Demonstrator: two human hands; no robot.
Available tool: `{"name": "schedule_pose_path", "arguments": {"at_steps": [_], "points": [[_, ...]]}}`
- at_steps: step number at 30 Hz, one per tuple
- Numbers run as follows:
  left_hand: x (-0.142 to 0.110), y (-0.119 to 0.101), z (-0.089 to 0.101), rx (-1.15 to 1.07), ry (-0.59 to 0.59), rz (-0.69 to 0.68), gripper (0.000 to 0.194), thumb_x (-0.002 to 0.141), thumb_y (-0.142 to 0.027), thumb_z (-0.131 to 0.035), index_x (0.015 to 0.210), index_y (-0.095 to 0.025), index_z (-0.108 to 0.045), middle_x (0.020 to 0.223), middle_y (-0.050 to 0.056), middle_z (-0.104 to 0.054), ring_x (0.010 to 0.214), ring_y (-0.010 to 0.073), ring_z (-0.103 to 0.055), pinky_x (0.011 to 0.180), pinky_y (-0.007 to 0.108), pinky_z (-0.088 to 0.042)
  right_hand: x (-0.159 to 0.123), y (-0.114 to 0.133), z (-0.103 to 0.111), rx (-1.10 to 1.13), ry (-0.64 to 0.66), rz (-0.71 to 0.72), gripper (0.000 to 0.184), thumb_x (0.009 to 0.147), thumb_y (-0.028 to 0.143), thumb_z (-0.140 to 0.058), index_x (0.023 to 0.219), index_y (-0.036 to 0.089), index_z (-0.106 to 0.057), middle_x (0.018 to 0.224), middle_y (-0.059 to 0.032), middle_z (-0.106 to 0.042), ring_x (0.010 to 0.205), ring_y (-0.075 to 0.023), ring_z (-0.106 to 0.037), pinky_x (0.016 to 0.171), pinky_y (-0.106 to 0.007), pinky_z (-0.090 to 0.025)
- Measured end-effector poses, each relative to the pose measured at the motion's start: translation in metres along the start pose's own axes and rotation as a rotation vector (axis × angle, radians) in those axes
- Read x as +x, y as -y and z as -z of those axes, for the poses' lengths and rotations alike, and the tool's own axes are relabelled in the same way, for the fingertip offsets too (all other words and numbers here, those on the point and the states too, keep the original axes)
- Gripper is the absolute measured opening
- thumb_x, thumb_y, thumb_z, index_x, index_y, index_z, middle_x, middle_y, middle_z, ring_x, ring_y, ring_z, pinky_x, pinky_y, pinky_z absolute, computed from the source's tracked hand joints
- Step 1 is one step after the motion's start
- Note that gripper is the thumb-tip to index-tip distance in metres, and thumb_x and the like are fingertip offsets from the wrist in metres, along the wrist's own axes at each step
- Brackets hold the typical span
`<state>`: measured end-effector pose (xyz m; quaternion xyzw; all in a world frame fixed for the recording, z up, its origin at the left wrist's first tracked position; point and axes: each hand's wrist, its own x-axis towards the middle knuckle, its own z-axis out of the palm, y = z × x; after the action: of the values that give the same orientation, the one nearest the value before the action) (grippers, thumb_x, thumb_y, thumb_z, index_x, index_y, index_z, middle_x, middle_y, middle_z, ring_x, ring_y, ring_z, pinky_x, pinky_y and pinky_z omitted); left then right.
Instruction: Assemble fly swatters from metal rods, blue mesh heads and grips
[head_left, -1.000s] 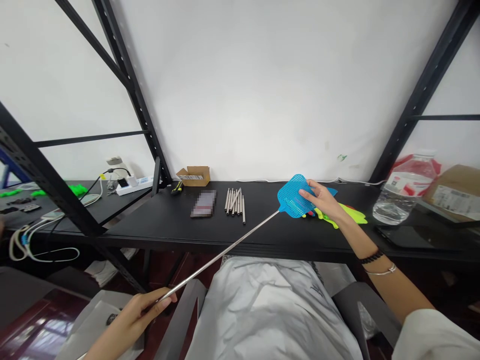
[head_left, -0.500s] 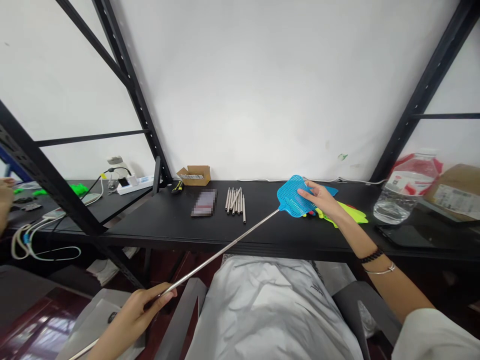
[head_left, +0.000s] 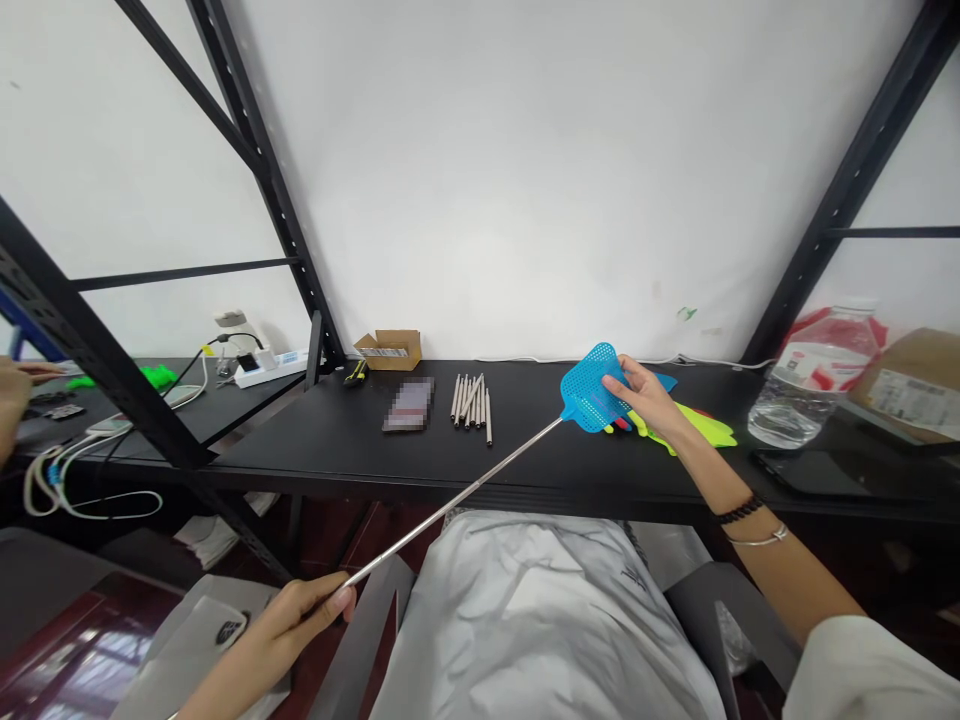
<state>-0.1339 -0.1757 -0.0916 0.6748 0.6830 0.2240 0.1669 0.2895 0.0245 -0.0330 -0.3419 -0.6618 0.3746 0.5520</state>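
A blue fly swatter [head_left: 590, 388] with a long, thin metal telescopic rod stretches diagonally between my hands. My right hand [head_left: 646, 395] pinches the far edge of its perforated head, thumb on the near face. Low at the left, my left hand [head_left: 311, 612] is closed around the rod, whose lower end is mostly hidden behind hand and forearm. Under my right wrist lie yellow-green swatter heads [head_left: 697, 428], with bits of blue and red beside them. Several short metal rods [head_left: 471, 402] lie in a group on the black table [head_left: 315, 430].
A small open cardboard box [head_left: 399, 350], a yellow-black cutter [head_left: 356, 374] and a blurred-out flat item [head_left: 409, 404] are at the left. A water bottle [head_left: 806, 380], carton [head_left: 919, 385] and dark tablet [head_left: 814, 470] stand right. Another person's hand [head_left: 9, 400] shows far left.
The swatter head and my right hand have shifted slightly right. Less of the rod shows behind my left hand. Both hands keep their hold.
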Motion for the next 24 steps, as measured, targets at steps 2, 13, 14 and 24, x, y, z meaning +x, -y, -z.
{"name": "schedule_pose_path", "arguments": {"at_steps": [2, 13, 14, 24], "points": [[0.004, 0.001, 0.001, 0.013, 0.082, -0.066, 0.044, 0.08, -0.054, -0.035, 0.065, -0.02, -0.058, 0.064, -0.001, -0.058, 0.065, 0.0136, -0.053, 0.062, 0.018, -0.042, 0.0, -0.001, 0.0, 0.004, 0.004, -0.017, 0.033, 0.069, 0.045, -0.065, 0.09, 0.022, -0.054, 0.081, -0.0006, -0.062, 0.073, -0.0148, -0.059, 0.067, -0.026, -0.049], [0.018, 0.002, 0.003, 0.094, 0.111, -0.123, 0.036, 0.086, -0.047, -0.032, 0.072, -0.018, -0.049, 0.055, -0.003, -0.045, 0.051, 0.0103, -0.04, 0.05, 0.02, -0.03, 0.001, 0.002, 0.002, -0.035, -0.097, -0.2, 0.044, 0.061, 0.048, -0.07, 0.091, 0.018, -0.059, 0.082, -0.004, -0.065, 0.069, -0.018, -0.061, 0.061, -0.028, -0.052], [0.021, -0.007, 0.004, 0.065, 0.136, -0.139, 0.035, 0.086, -0.046, -0.031, 0.074, -0.018, -0.049, 0.057, -0.003, -0.045, 0.052, 0.0101, -0.04, 0.051, 0.02, -0.03, 0.001, 0.003, 0.002, -0.036, -0.108, -0.193, 0.044, 0.06, 0.048, -0.07, 0.091, 0.019, -0.059, 0.083, -0.0039, -0.065, 0.07, -0.0177, -0.061, 0.061, -0.028, -0.051], [0.075, -0.113, -0.017, -0.074, 0.175, -0.432, 0.031, 0.09, -0.041, -0.026, 0.078, -0.019, -0.043, 0.054, -0.006, -0.03, 0.048, 0.0084, -0.028, 0.049, 0.02, -0.022, -0.013, 0.021, -0.026, -0.056, -0.007, -0.091, 0.037, 0.07, 0.047, -0.063, 0.093, 0.02, -0.055, 0.082, -0.0038, -0.063, 0.069, -0.017, -0.06, 0.058, -0.027, -0.051]]}}
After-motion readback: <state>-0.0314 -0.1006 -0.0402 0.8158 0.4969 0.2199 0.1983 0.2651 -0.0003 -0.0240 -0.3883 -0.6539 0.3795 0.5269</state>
